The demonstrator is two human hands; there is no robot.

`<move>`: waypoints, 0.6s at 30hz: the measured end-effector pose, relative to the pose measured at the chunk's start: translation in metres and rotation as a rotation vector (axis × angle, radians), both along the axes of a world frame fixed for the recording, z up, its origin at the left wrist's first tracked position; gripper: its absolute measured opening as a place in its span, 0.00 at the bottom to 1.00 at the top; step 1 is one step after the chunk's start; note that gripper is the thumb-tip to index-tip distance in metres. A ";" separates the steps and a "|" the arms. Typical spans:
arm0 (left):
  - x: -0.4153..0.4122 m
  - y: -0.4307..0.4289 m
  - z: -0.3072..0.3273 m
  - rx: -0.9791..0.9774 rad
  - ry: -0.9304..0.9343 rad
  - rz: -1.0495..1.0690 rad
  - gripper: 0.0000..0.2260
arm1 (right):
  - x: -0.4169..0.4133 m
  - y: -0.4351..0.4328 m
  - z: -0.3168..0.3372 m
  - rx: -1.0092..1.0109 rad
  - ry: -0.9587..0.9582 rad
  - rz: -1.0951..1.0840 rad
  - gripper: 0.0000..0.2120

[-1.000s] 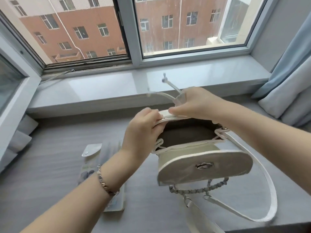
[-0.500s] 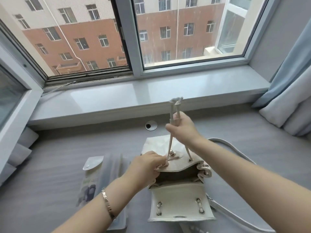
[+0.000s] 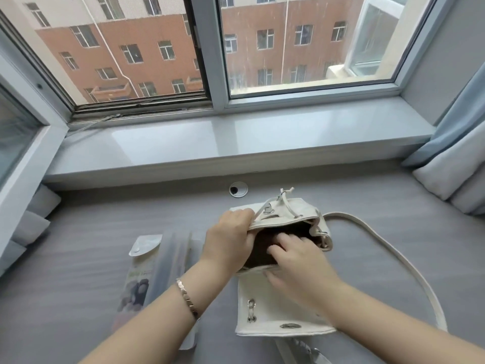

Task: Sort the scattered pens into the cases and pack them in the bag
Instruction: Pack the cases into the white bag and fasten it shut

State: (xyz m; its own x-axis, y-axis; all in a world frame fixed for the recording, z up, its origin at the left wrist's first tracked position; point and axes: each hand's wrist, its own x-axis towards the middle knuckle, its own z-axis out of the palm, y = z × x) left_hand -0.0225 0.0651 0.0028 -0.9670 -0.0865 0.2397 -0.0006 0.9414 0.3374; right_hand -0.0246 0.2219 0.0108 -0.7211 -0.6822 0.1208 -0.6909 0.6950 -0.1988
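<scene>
A small white bag (image 3: 286, 214) lies on the grey table with its dark mouth open and its flap (image 3: 275, 311) folded toward me. My left hand (image 3: 231, 243) grips the left rim of the mouth and holds it open. My right hand (image 3: 299, 261) reaches into the mouth with its fingers spread and holds nothing that I can see. The drawstring (image 3: 284, 195) lies loose on the far side of the bag. Left of the bag, partly under my left forearm, lie clear pen cases (image 3: 157, 261) with a snap flap and a printed picture. No loose pens show.
The bag's long white strap (image 3: 388, 261) curves over the table at the right. A round cable grommet (image 3: 238, 189) sits behind the bag. A wide window sill (image 3: 236, 143) runs along the back, and a grey curtain (image 3: 454, 164) hangs at the right.
My right hand has let go of the drawstring, which it held up, and moved down into the bag's mouth. The bag now lies flatter on the table.
</scene>
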 end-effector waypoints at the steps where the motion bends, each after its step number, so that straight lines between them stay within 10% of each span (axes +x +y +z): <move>1: -0.003 0.004 0.006 -0.027 -0.030 0.023 0.05 | -0.002 0.001 -0.007 0.155 -0.107 -0.026 0.14; 11: -0.063 -0.036 0.051 0.014 -0.164 0.303 0.13 | 0.000 -0.005 0.029 0.500 -0.201 0.219 0.12; 18: -0.033 -0.045 0.027 0.531 -0.243 0.244 0.09 | -0.033 -0.003 0.041 0.193 -0.354 0.157 0.09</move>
